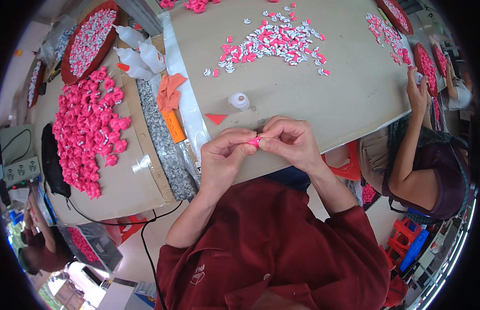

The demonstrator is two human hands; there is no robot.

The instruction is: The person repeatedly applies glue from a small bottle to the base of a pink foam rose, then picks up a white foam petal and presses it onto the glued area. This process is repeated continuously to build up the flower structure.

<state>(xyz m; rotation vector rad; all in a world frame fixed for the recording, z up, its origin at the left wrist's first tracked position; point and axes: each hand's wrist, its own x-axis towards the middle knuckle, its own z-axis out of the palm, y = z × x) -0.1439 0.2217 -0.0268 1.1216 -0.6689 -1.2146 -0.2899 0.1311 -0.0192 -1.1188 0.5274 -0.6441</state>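
Between the fingertips of both my hands is a small pink plastic piece (255, 142), mostly covered by the fingers. My left hand (227, 152) pinches it from one side, and my right hand (291, 142) pinches it from the other. The hands are close together over the near edge of the table (333, 108). Just beyond them stands a small white squeeze bottle (239, 101) with its nozzle up. A red triangular scrap (216, 119) lies left of that bottle. Farther off is a loose pile of small pink and white pieces (273, 42).
Left of me, many pink moulded parts (87, 129) cover a side table. White squeeze bottles (139, 57), an orange cloth (169, 92) and an orange strip (174, 126) lie along the granite ledge (153, 108). A red tray (69, 64) holds small pieces. A co-worker (431, 170) sits at right.
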